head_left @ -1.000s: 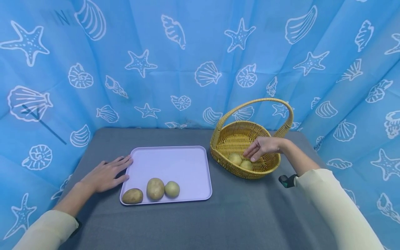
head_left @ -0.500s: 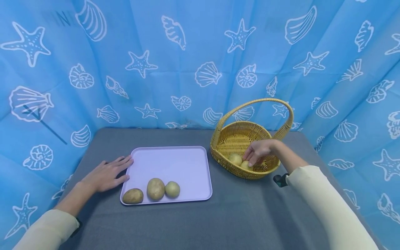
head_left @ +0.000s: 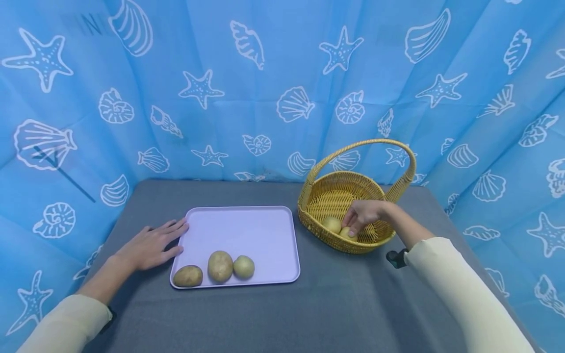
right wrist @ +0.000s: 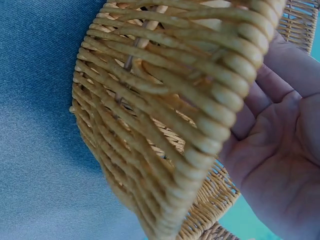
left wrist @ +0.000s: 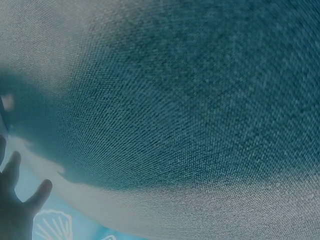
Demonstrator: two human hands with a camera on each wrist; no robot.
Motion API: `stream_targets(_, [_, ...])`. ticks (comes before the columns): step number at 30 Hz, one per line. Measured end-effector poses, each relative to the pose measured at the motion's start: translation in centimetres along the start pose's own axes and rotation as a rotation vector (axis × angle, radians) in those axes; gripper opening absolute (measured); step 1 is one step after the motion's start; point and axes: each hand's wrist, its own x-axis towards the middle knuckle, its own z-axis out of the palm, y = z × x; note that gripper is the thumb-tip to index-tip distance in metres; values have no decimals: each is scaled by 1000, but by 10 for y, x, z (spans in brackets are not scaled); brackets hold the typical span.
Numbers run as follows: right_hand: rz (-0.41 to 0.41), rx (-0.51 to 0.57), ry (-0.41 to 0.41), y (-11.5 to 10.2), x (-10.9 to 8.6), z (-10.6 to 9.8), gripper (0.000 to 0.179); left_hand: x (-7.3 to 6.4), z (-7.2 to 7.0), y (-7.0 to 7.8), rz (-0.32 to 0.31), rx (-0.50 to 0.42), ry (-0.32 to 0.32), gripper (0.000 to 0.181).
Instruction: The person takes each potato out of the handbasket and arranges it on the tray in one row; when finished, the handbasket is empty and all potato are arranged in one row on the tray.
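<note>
My right hand (head_left: pixel 365 214) reaches into the yellow wicker basket (head_left: pixel 315 226), its thumb and fingers pinching a pale round potato (head_left: pixel 349 235). Beside it in the basket lies another pale round potato (head_left: pixel 332 224). In the right wrist view the basket's woven wall (right wrist: pixel 165 100) hides the fingertips of the right hand (right wrist: pixel 280 135). My left hand (head_left: pixel 147 247) rests with extended fingers on the left edge of a lilac tray (head_left: pixel 247 225). Along the tray's front edge lie a brown oval potato (head_left: pixel 188 276), a larger potato (head_left: pixel 219 266) and a small round greenish one (head_left: pixel 243 267).
The basket's tall handle (head_left: pixel 359 142) arches above the right hand. Tray and basket stand apart on a grey cloth-covered table (head_left: pixel 282 314). A blue curtain (head_left: pixel 282 63) with white shells and starfish hangs behind and at both sides.
My right hand has lowered further into the basket, and its thumb and fingers have closed on the nearer pale potato. The left hand, tray and its potatoes have stayed in place.
</note>
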Motion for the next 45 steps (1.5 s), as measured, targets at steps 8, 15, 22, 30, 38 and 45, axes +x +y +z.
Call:
stream_targets(8, [-50, 22, 87, 4, -7, -1, 46, 0, -1, 0, -4, -1, 2, 69])
stream_targets(15, [-163, 113, 160, -4, -17, -9, 47, 1, -1, 1, -8, -3, 0, 70])
stream_targets(22, [-260, 128, 225, -23, -22, -18, 46, 1, 1, -1, -6, 8, 6, 70])
stream_targets(30, [-380, 142, 181, -53, -20, -11, 42, 0, -1, 0, -4, 1, 5, 69])
stream_targets(38, [-449, 125, 154, -85, -3, 12, 43, 1, 0, 0, -9, -7, 2, 69])
stream_targets(45, [-461, 68, 146, -104, 23, 41, 40, 0, 1, -1, -10, -17, 1, 69])
